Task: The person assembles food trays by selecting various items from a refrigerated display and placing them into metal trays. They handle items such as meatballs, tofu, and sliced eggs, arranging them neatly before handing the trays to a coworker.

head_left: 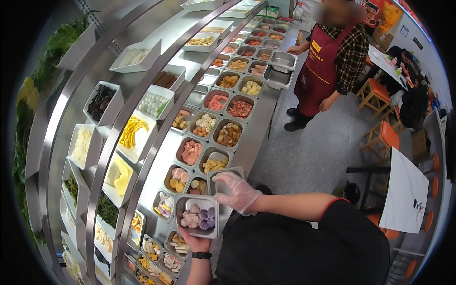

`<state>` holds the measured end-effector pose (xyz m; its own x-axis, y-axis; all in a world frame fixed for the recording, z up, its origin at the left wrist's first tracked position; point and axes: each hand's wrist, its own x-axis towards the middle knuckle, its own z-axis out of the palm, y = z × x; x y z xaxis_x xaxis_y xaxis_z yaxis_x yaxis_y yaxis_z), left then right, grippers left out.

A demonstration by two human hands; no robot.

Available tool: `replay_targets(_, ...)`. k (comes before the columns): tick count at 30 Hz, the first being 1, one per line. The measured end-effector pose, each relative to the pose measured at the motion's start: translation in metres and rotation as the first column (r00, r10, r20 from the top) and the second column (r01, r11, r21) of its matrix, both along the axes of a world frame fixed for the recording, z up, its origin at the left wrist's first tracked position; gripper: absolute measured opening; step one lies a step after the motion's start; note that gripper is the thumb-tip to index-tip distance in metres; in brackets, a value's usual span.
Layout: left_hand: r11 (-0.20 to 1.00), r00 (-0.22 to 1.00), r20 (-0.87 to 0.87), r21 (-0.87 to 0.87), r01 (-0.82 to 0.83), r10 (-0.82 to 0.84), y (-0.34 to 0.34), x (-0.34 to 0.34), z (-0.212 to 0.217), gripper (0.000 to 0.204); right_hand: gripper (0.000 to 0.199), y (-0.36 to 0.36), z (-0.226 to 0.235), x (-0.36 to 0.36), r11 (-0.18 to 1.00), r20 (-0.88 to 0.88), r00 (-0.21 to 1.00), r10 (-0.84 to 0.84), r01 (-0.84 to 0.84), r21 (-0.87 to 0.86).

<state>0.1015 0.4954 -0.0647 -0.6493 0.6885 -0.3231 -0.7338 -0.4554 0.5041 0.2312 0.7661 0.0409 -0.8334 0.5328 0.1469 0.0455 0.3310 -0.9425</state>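
My left hand point(195, 241), with a black band at the wrist, grips the near side of a square metal pan point(217, 223). Pinkish-grey balls point(191, 217) and purple balls point(207, 217) lie in this pan. A clear plastic glove covers my right hand point(232, 192), whose fingers stretch out over a second metal pan point(236, 174) at the counter's edge. That hand hides much of the second pan's inside. Just beyond are pans of yellow pieces point(214, 164) and pink slices point(191, 153).
The steel counter point(259, 156) holds rows of food pans. White trays point(137, 154) stand on racks behind curved metal rails point(156, 137) at left. A co-worker in a maroon apron point(316, 66) stands beyond, one hand by stacked pans point(280, 71). Orange stools point(387, 135) and tables are at right.
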Motion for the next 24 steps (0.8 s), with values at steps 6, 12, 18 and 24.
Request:
replay_targets(6, 0.971, 0.965, 0.158, -0.148, -0.187, 0.210, 0.030, 0.026, -0.001, 0.094, 0.055, 0.152, -0.048, 0.067, 0.908, 0.370, 0.912, -0.177, 0.297, -0.296)
replay_targets(12, 0.971, 0.970, 0.130, -0.152, -0.186, 0.207, 0.037, 0.046, 0.013, 0.093, 0.052, 0.260, -0.076, 0.087, 0.660, 0.467, 0.814, -0.344, 0.564, -0.497)
replay_targets(18, 0.965, 0.962, 0.121, -0.133, -0.227, 0.243, 0.059, 0.013, 0.011, 0.092, 0.048, 0.291, -0.074, 0.123, 0.566, 0.445, 0.758, -0.478, 0.653, -0.504)
replay_targets(24, 0.950, 0.959, 0.026, -0.148, -0.275, 0.281, 0.113, 0.023, 0.023, 0.098, 0.024, 0.418, -0.088, 0.127, 0.630, 0.281, 0.755, -0.593, 0.652, -0.422)
